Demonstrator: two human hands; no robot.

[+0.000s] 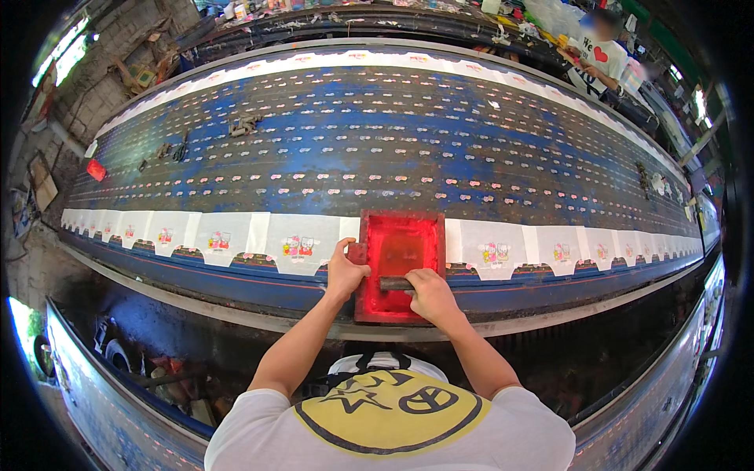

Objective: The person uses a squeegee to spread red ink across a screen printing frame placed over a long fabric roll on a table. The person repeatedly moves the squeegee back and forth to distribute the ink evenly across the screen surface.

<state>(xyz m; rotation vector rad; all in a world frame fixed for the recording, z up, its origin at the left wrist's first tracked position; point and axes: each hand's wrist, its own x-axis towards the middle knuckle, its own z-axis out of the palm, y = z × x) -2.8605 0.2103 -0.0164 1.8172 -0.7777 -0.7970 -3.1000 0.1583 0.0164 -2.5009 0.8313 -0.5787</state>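
A red screen-printing frame (pixel 399 229) lies flat on a row of white fabric pieces (pixel 228 235) along the near edge of a long blue printing table (pixel 377 149). My left hand (pixel 344 272) grips the frame's left side. My right hand (pixel 431 292) is closed on the dark squeegee handle (pixel 394 283) lying across the near part of the red mesh. The white pieces to the left and right of the frame carry small coloured cartoon prints.
A second row of white pieces (pixel 369 58) runs along the table's far edge. Another person (pixel 601 59) in a white shirt stands at the far right. Small dark clumps (pixel 243 124) and a red object (pixel 96 169) lie on the table's left part. Clutter sits under the table.
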